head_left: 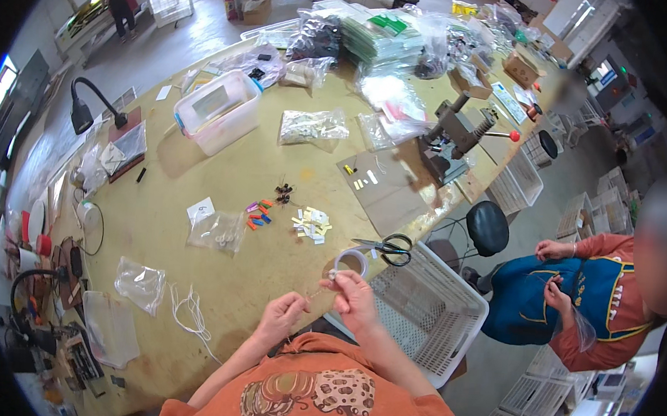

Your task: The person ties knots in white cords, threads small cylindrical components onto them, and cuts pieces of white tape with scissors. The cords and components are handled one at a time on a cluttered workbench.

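My left hand (282, 318) is closed in a pinch at the table's near edge. A thin pale strand (316, 292) runs from it toward my right hand (355, 301). The right fingers are pinched around a small whitish piece (333, 274), too small to name. Just beyond the right hand lies a roll of tape (339, 265), with black-handled scissors (397, 250) to its right. Farther in are piles of small white and yellow pieces (313, 224), coloured pieces (258, 215) and black parts (282, 194). A clear bag (220, 231) with small white rings lies left of them.
A white plastic crate (434, 315) stands below the table's right edge. A hand press (456, 135) with a red knob sits at the right. White cord (190, 315) lies left; a clear bin (227, 119) stands farther back. Another person (575, 291) in a blue apron is at right.
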Demonstrator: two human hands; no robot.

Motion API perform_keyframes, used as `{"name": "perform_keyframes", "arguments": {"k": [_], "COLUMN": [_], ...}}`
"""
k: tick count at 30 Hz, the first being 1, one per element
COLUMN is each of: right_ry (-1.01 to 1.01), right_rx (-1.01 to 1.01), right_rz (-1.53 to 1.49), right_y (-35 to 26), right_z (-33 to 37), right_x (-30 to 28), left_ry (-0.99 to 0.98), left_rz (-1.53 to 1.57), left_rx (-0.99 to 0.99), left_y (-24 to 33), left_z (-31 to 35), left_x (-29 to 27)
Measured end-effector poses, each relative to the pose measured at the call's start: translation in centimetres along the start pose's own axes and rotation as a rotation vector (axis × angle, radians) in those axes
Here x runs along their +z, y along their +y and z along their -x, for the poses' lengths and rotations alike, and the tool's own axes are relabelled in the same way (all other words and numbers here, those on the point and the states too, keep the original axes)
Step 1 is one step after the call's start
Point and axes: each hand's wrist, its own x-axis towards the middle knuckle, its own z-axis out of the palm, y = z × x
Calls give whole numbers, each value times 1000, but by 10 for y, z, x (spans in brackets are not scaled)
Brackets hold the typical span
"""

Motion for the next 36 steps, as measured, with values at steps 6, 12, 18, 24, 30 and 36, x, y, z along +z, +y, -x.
{"name": "perform_keyframes", "arguments": {"k": [6,12,18,24,30,36], "right_ry": [167,232,41,-508,-788,-521], "right_rx": [-97,-26,-113,-81,365,147], "right_rz": [352,703,590,765,798,691], "right_y": [-36,-30,-25,19,58,32], "right_z": [-79,-208,-303,-221,-38,-23], "right_x": [-28,-72,-31,25,24,21], "left_ry": [212,277,355,496,484,161], "left_rz": [-181,-868,-832,-607,-45,495], "left_rx": [55,-262,-287,-190,-123,-68], "left_y": [-8,-29,-26,-23,-2,16], "left_z": [20,61,78,77,60,54], "left_x": [-39,-46,-15,-12,-29,-48]}}
